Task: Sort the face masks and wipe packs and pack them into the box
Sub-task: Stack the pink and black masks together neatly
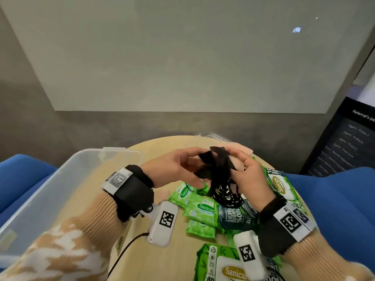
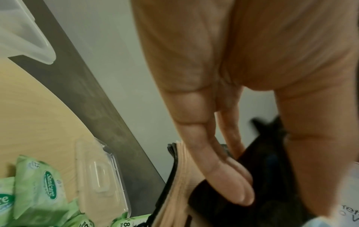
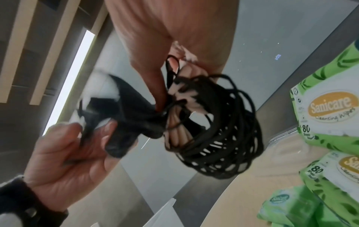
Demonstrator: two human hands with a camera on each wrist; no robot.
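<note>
— What lies around? 
— A round wooden table (image 1: 142, 260) before a grey wall, blue seats at either side. A clear box (image 1: 50, 191) stands at the table's left edge.

— And the hands? 
— Both are raised above the table's middle. The left hand (image 1: 174, 169) pinches black masks (image 1: 215, 167); the right hand (image 1: 249, 175) grips the same bunch, whose ear loops (image 3: 223, 138) dangle in a tangle. Peach masks (image 3: 178, 132) show inside it.

— The wipes? 
— Small green packs (image 1: 200, 207) lie on the table under the hands; large packs (image 1: 223, 266) lie at its near and right edges. A clear lid (image 2: 101, 176) rests at the far edge.
</note>
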